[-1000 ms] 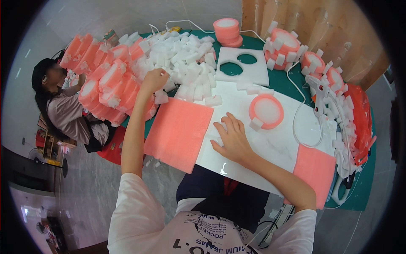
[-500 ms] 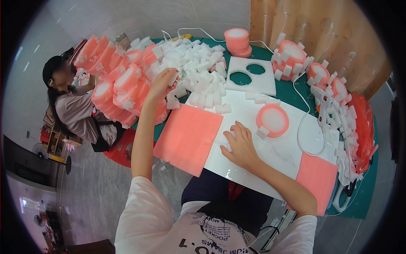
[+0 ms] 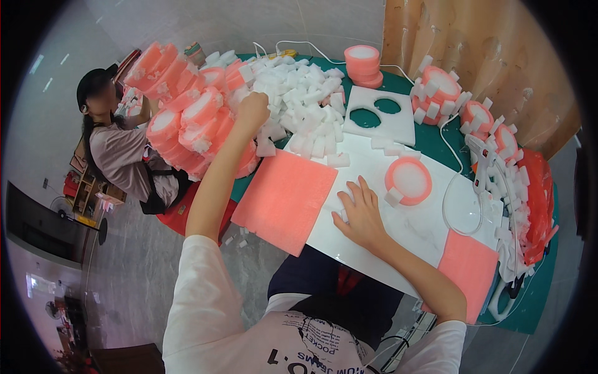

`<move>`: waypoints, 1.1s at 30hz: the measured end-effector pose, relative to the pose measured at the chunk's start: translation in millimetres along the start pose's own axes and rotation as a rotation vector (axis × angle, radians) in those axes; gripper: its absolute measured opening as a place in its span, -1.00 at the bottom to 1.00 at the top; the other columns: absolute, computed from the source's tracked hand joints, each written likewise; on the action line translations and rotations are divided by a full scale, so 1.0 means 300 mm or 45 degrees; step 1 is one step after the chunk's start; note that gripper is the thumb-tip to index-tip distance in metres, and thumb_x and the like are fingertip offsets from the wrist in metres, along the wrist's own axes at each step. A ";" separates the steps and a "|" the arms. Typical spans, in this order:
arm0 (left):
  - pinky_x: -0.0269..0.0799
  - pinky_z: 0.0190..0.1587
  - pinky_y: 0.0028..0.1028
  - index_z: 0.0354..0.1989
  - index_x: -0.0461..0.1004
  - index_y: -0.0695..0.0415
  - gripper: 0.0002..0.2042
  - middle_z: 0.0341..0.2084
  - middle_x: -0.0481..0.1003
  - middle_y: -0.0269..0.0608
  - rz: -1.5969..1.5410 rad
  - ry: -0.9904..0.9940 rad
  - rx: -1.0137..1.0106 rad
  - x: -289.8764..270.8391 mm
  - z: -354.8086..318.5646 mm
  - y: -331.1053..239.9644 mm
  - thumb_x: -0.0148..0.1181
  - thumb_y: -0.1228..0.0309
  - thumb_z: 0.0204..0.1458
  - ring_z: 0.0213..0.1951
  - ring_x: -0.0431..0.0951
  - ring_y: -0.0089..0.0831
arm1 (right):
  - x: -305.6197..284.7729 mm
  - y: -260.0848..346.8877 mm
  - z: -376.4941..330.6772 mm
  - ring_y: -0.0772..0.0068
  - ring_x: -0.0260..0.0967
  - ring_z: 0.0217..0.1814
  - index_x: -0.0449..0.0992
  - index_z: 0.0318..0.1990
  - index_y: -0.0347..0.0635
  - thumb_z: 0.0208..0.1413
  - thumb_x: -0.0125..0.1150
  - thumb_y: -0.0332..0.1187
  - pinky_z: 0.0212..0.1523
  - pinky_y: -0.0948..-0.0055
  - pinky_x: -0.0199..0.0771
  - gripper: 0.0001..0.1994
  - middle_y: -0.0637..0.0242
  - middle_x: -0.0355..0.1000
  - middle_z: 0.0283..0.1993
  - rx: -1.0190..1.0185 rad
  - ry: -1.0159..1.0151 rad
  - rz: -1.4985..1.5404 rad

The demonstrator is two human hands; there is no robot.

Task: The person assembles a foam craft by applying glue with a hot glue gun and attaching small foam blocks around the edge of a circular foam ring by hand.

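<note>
Though apart, disc [image 3: 410, 179] near right hand [image 3: 362, 218].

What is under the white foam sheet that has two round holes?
Through both holes of the white foam sheet, the green tabletop can be seen. Whatever is under its solid part is covered.

We seem to be in a small workshop: our green-topped bench [image 3: 536, 305] fills the centre of the frame, loaded with white foam pieces [image 3: 311, 87] and stacked pink foam rounds [image 3: 163, 128]; a glue gun [image 3: 478, 153] shows at right, a co-worker [image 3: 121, 153] at upper left.
</note>
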State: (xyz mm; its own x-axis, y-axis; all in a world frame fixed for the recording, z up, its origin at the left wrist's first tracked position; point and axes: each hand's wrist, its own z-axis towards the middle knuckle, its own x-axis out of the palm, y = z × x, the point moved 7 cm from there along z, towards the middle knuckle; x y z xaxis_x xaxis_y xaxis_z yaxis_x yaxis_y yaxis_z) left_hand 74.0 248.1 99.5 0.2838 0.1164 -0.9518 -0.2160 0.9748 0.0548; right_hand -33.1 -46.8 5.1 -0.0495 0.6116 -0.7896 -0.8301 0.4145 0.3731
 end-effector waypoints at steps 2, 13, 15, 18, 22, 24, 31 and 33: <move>0.45 -0.25 -0.24 -0.29 0.51 0.12 -0.79 -0.30 0.48 0.00 0.190 0.110 -0.108 0.067 0.005 0.022 0.10 0.45 -0.15 -0.22 0.53 -0.13 | -0.002 0.001 0.001 -0.18 -0.11 0.27 0.36 -0.09 -0.28 -0.11 0.19 -0.26 0.12 0.03 -0.01 -0.59 -0.03 0.13 0.09 -0.011 -0.003 -0.006; 0.44 -0.37 -0.41 -0.15 0.49 0.11 -0.73 -0.36 0.50 -0.18 -0.342 0.326 -0.239 -0.017 0.119 0.054 0.05 0.41 -0.08 -0.31 0.54 -0.37 | -0.005 0.000 0.001 -0.17 -0.09 0.25 0.36 -0.12 -0.27 -0.11 0.17 -0.23 0.10 -0.01 -0.02 -0.60 -0.04 0.16 0.05 -0.036 -0.039 -0.012; 0.39 -0.43 -0.49 -0.13 0.47 0.10 -0.72 -0.43 0.46 -0.27 -0.738 0.332 -0.206 -0.078 0.097 0.004 0.08 0.37 -0.06 -0.39 0.48 -0.47 | -0.010 -0.006 0.001 -0.16 -0.08 0.25 0.36 -0.13 -0.27 -0.11 0.17 -0.23 0.10 -0.01 -0.02 -0.60 -0.04 0.16 0.04 -0.043 -0.052 -0.022; 0.27 -0.50 -0.61 -0.07 0.41 0.08 -0.70 -0.47 0.39 -0.42 -1.367 0.311 -0.081 -0.209 0.016 -0.120 0.08 0.32 0.00 -0.48 0.36 -0.63 | -0.005 -0.007 0.001 -0.17 -0.07 0.24 0.37 -0.14 -0.27 -0.11 0.16 -0.24 0.09 0.00 -0.01 -0.61 -0.04 0.17 0.04 -0.041 -0.044 -0.008; 0.25 -0.48 -0.65 -0.15 0.42 0.06 -0.75 -0.43 0.37 -0.47 -1.513 0.395 -0.016 -0.247 -0.061 -0.238 0.10 0.28 0.01 -0.44 0.33 -0.68 | -0.015 0.021 0.011 -0.03 0.06 0.12 0.38 -0.15 -0.24 -0.16 0.19 -0.30 0.03 0.09 0.04 -0.63 0.03 0.21 -0.04 -0.080 -0.046 0.028; 0.33 -0.45 -0.61 -0.23 0.43 0.05 -0.75 -0.43 0.39 -0.45 -1.534 0.454 0.066 -0.198 -0.114 -0.340 0.12 0.21 -0.03 -0.39 0.37 -0.64 | -0.028 0.038 0.011 0.02 0.11 0.06 0.39 -0.17 -0.25 -0.17 0.19 -0.31 -0.01 0.12 0.06 -0.64 0.06 0.23 -0.09 -0.133 -0.022 0.067; 0.25 -0.56 -0.65 -0.14 0.23 0.02 -0.71 -0.50 0.45 -0.31 -1.892 0.893 0.122 -0.067 -0.425 -0.577 0.06 0.28 -0.03 -0.40 0.44 -0.63 | -0.040 0.069 0.002 0.10 0.14 -0.13 0.40 -0.35 -0.23 -0.24 0.23 -0.31 -0.15 0.17 0.07 -0.73 0.12 0.23 -0.22 -0.094 0.003 -0.105; 0.25 -0.60 -0.63 -0.14 0.27 0.03 -0.73 -0.53 0.41 -0.33 -1.941 0.812 0.090 -0.096 -0.493 -0.569 0.07 0.30 -0.01 -0.46 0.42 -0.64 | -0.043 0.076 0.010 0.11 0.14 -0.15 0.41 -0.40 -0.23 -0.25 0.24 -0.31 -0.17 0.18 0.08 -0.75 0.13 0.22 -0.23 -0.098 0.001 -0.155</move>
State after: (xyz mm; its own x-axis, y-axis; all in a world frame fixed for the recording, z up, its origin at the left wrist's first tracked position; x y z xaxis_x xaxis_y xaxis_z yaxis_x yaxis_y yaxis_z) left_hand -35.5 50.3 73.0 -0.2274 -0.9686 -0.1009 -0.0706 0.1197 -0.9903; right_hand -49.6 -43.3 25.3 0.0536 0.5596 -0.8270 -0.8703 0.4323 0.2361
